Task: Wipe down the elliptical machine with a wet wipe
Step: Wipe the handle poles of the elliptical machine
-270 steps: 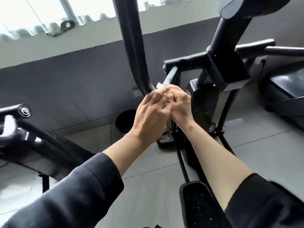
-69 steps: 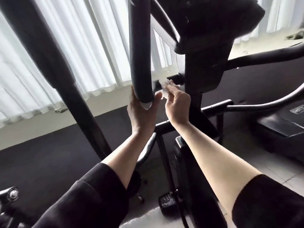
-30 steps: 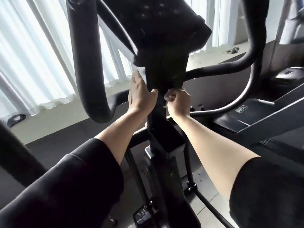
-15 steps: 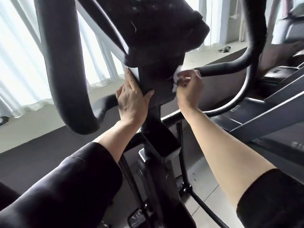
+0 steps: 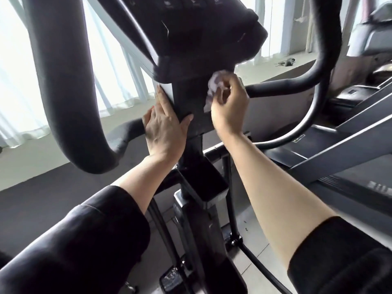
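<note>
The black elliptical machine fills the view: its console [image 5: 203, 28] at the top and its centre post [image 5: 191, 98] below it. My right hand [image 5: 230, 107] pinches a crumpled white wet wipe [image 5: 214, 84] and holds it against the post's right side, just under the console. My left hand [image 5: 164, 126] lies flat against the post's left side, fingers straight and thumb across the front. A thick black handlebar [image 5: 70, 92] curves down on the left, and a thinner one [image 5: 318, 60] curves on the right.
A treadmill [image 5: 339, 145] stands close on the right. White curtains [image 5: 17, 81] cover the window behind, above a pale sill and a dark wall. The tiled floor [image 5: 254, 262] shows beside the machine's base at the bottom.
My right hand has lifted the wipe higher along the post's right side, up to the console's underside. My left hand has stayed flat on the post's left side.
</note>
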